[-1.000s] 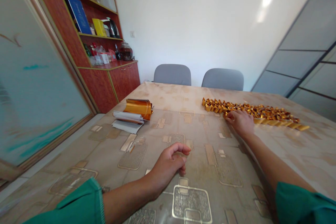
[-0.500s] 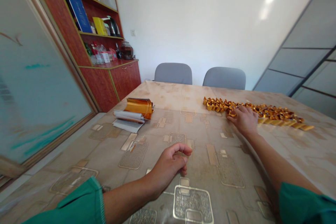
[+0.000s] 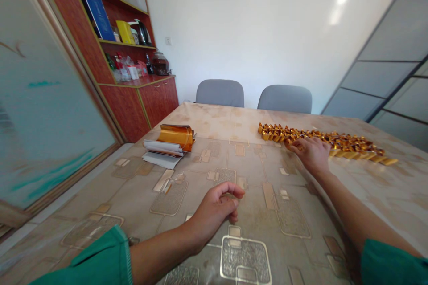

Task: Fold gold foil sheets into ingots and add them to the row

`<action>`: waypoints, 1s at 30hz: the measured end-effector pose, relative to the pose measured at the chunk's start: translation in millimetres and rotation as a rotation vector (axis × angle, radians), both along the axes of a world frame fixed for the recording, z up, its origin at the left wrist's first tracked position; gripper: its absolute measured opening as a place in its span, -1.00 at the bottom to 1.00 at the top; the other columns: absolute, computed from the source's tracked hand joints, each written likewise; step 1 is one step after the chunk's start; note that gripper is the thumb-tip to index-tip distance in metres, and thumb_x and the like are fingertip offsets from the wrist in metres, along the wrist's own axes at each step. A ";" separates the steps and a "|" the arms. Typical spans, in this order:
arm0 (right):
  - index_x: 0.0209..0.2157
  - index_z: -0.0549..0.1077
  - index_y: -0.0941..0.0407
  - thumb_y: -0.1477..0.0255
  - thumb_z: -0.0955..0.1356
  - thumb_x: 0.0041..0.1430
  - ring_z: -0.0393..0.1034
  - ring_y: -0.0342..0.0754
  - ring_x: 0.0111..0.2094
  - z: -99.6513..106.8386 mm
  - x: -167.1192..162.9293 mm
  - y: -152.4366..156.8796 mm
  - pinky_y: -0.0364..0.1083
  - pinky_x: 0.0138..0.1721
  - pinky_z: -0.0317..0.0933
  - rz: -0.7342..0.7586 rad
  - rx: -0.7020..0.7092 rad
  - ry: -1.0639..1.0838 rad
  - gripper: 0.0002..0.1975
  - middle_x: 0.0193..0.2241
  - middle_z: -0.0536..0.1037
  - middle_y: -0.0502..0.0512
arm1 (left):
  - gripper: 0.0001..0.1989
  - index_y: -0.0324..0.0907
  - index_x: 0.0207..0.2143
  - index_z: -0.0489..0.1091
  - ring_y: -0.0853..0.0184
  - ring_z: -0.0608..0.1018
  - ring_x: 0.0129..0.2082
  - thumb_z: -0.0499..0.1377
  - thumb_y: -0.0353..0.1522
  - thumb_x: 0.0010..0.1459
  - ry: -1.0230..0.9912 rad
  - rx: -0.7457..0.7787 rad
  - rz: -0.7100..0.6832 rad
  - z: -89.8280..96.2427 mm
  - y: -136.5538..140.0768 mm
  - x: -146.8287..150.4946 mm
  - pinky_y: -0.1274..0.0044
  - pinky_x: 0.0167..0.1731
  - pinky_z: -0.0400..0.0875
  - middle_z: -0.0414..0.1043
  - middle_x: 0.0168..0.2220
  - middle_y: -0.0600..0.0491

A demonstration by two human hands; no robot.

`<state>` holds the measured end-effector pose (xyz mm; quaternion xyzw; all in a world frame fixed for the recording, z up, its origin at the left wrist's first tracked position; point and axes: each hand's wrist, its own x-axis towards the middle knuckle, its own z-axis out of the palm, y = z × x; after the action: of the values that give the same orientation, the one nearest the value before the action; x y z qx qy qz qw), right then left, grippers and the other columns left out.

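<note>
Right hand (image 3: 310, 155): fingers bent at the near edge of the gold folded pieces (image 3: 354, 143); whether it grips one, cannot tell. Pieces: packed rows, right side of table (image 3: 247, 160). Left hand (image 3: 217, 207): loosely curled, thumb and forefinger apart, nothing visible within. Gold paper (image 3: 177, 137): table's left. Handling, as judged: light fingertip pressure, neighbours undisturbed, edges aligned.

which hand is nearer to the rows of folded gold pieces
Right. The right hand is at their near edge, fingers against the gold pieces; the left hand is well apart, lower left of them.
</note>
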<state>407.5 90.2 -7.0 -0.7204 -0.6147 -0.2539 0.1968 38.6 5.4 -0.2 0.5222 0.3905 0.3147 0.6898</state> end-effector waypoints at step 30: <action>-0.34 0.56 0.11 0.26 0.37 0.16 0.36 0.18 -0.21 -4.4 -3.1 -12.6 0.02 -0.26 -0.05 -0.079 -0.042 -0.120 -0.78 -0.37 0.62 0.18 | -0.74 -0.27 -0.21 0.38 0.42 0.41 -0.52 0.15 -0.33 0.03 0.003 0.014 -0.005 -0.7 0.3 0.7 0.55 -0.41 0.25 0.32 -0.55 0.17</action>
<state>404.4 77.6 -11.4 -0.7314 -0.6019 -0.2910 0.1342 39.2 5.7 -1.0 0.5287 0.3879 0.3149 0.6862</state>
